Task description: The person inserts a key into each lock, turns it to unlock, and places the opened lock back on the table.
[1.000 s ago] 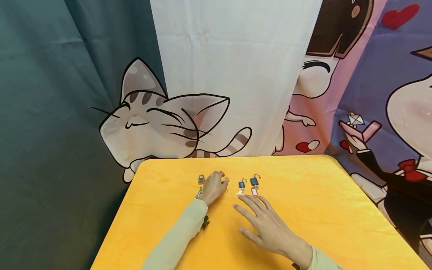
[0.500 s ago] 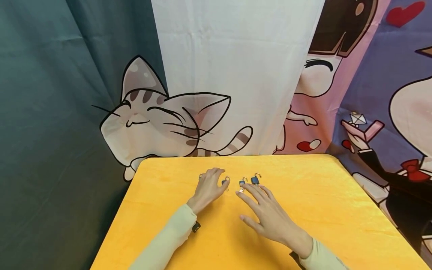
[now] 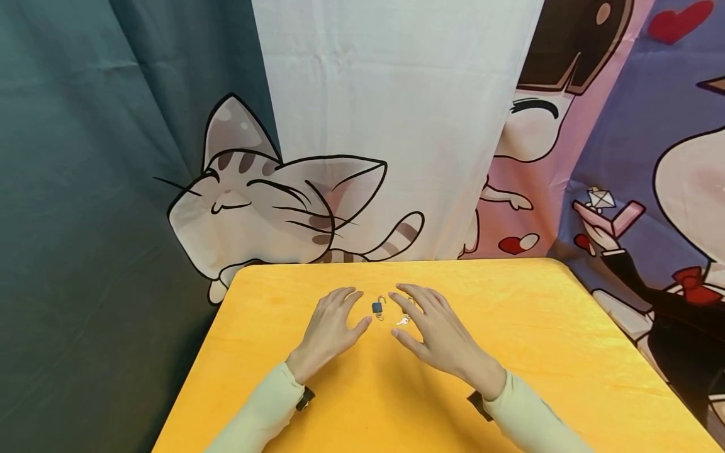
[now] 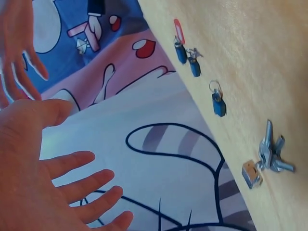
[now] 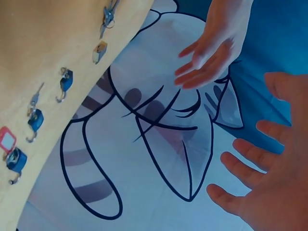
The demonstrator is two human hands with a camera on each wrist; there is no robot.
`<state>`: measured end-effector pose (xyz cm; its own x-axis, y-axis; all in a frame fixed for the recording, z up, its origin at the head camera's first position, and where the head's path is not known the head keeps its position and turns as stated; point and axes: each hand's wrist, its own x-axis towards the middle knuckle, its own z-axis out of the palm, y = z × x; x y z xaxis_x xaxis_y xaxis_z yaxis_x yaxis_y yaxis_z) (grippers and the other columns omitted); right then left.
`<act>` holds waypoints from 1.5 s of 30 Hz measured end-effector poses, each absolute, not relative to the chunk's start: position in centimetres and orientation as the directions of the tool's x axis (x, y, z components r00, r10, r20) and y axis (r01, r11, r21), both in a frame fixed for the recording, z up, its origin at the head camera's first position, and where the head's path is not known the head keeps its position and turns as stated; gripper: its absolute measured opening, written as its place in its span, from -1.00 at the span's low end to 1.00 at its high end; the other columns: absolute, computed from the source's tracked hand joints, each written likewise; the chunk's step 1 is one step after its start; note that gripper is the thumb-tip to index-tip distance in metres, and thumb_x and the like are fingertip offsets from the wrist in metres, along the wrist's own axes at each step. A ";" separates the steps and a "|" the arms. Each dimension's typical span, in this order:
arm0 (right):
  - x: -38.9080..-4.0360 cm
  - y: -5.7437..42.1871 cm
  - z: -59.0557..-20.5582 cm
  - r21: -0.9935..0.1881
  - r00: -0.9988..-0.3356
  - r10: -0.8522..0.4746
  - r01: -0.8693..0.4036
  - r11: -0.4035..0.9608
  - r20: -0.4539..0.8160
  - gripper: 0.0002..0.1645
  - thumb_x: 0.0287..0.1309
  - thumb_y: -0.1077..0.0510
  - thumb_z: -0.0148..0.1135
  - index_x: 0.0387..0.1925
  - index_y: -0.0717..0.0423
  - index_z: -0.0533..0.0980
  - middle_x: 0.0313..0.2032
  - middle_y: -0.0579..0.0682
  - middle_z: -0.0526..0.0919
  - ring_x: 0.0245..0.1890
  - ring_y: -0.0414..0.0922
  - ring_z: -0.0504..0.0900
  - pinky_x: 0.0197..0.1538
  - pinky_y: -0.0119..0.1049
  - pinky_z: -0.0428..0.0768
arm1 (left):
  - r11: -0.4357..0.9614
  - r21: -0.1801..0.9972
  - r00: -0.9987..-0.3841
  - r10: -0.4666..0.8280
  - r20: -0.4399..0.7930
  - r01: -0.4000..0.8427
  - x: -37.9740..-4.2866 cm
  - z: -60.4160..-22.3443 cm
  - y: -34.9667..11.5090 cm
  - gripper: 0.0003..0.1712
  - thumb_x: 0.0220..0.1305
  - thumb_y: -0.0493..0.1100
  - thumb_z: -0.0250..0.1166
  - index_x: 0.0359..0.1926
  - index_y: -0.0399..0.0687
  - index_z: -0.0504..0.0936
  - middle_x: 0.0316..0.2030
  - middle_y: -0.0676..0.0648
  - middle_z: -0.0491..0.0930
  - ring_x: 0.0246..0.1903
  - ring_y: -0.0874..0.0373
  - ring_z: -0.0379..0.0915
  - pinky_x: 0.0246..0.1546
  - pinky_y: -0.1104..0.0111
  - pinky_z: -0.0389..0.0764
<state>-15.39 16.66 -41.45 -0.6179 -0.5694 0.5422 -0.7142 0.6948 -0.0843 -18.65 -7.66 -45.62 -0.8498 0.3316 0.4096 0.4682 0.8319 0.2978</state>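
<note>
Both hands hover above the table with fingers spread and nothing in them. In the head view my left hand [image 3: 328,327] is left of a blue padlock [image 3: 377,307] with a raised shackle. My right hand [image 3: 444,330] partly covers a second blue padlock and its key [image 3: 403,321]. The left wrist view shows all the locks in a row: a metal padlock [image 4: 250,174] with several keys [image 4: 270,153], then three blue padlocks. The endmost blue padlock [image 5: 16,160] carries a red-framed tag [image 5: 7,139]. In the head view the hands hide the metal padlock and the tagged one.
A yellow cloth covers the table [image 3: 391,402]. Behind its far edge hangs a printed curtain with a cartoon cat [image 3: 255,214]. Dark wrist straps [image 3: 306,399] sit at both cuffs.
My left hand has drawn back to the left, away from the middle padlocks. My right hand has moved forward over the right-hand locks. The locks appear to stay put.
</note>
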 end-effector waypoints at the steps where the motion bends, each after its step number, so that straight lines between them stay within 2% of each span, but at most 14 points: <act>1: -15.6 16.5 -41.4 -0.092 -0.622 -0.566 -0.713 0.695 0.542 -0.25 0.30 -0.18 0.19 0.43 -0.09 0.24 0.37 0.08 0.35 0.33 0.04 0.36 0.35 0.14 0.31 | 0.835 0.292 -0.849 0.330 0.413 0.467 -18.4 -45.5 -7.9 -0.34 0.28 0.25 0.24 0.29 0.03 0.49 0.28 -0.10 0.47 0.31 -0.08 0.35 0.32 -0.05 0.36; 11: -17.7 14.0 -41.2 -0.145 -0.666 -0.539 -0.688 0.711 0.515 -0.28 0.34 -0.16 0.15 0.43 -0.03 0.26 0.35 0.03 0.40 0.36 0.03 0.36 0.35 0.13 0.36 | 0.845 0.207 -0.800 0.348 0.489 0.494 -16.7 -44.5 -9.5 -0.32 0.29 0.27 0.23 0.28 -0.01 0.49 0.26 -0.13 0.48 0.30 -0.12 0.35 0.29 -0.08 0.38; 17: -19.6 12.6 -42.0 -0.201 -0.727 -0.534 -0.654 0.729 0.432 -0.27 0.35 -0.17 0.14 0.43 -0.01 0.25 0.36 0.04 0.38 0.38 0.04 0.34 0.39 0.13 0.32 | 0.837 0.211 -0.791 0.352 0.501 0.506 -15.7 -44.5 -10.3 -0.31 0.27 0.23 0.27 0.28 -0.06 0.50 0.27 -0.11 0.48 0.29 -0.13 0.35 0.28 -0.10 0.38; 25: -21.6 10.5 -43.8 -0.275 -0.793 -0.515 -0.601 0.751 0.326 -0.28 0.35 -0.20 0.12 0.42 -0.03 0.27 0.35 0.01 0.39 0.37 0.06 0.37 0.37 0.11 0.35 | 0.853 0.182 -0.799 0.354 0.485 0.489 -14.7 -44.7 -11.0 -0.25 0.25 0.23 0.29 0.38 0.07 0.40 0.31 -0.07 0.45 0.32 -0.12 0.33 0.29 -0.09 0.38; 29: -22.6 9.2 -44.8 -0.286 -0.803 -0.513 -0.591 0.755 0.304 -0.32 0.33 -0.19 0.16 0.37 -0.02 0.32 0.30 0.01 0.45 0.31 0.05 0.43 0.31 0.10 0.42 | 0.859 0.181 -0.804 0.347 0.483 0.479 -14.2 -44.7 -11.3 -0.23 0.22 0.23 0.31 0.39 0.11 0.39 0.25 -0.12 0.49 0.29 -0.14 0.35 0.27 -0.09 0.39; 36: -24.5 7.0 -46.8 -0.296 -0.850 -0.482 -0.526 0.798 0.212 -0.37 0.33 -0.21 0.15 0.29 0.02 0.41 0.23 0.01 0.52 0.23 0.03 0.51 0.24 0.03 0.52 | 0.868 0.179 -0.813 0.336 0.475 0.463 -13.6 -45.0 -11.6 -0.28 0.20 0.25 0.32 0.30 0.04 0.49 0.23 -0.15 0.50 0.27 -0.14 0.37 0.26 -0.10 0.40; 42: -25.7 5.4 -48.7 -0.319 -0.888 -0.438 -0.459 0.829 0.139 -0.43 0.32 -0.19 0.16 0.19 0.07 0.50 0.12 0.05 0.61 0.11 0.04 0.60 0.09 -0.03 0.63 | 0.868 0.181 -0.812 0.332 0.480 0.462 -13.4 -45.5 -11.8 -0.29 0.18 0.26 0.33 0.29 0.07 0.50 0.22 -0.14 0.51 0.26 -0.15 0.38 0.23 -0.11 0.42; 45: -26.1 4.7 -49.6 -0.345 -0.909 -0.405 -0.411 0.844 0.093 -0.44 0.30 -0.21 0.18 0.13 0.08 0.54 0.05 0.05 0.66 0.03 0.03 0.65 0.04 0.00 0.65 | 0.874 0.176 -0.819 0.328 0.471 0.452 -13.4 -45.7 -11.8 -0.28 0.18 0.27 0.33 0.30 0.10 0.49 0.22 -0.14 0.51 0.26 -0.15 0.38 0.23 -0.11 0.42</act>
<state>-26.10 4.70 -49.61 -0.9094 -0.4055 0.0928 -0.4114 0.8437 -0.3450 -13.38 -11.84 -45.70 -0.8186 0.3283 0.4712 0.4522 0.8743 0.1765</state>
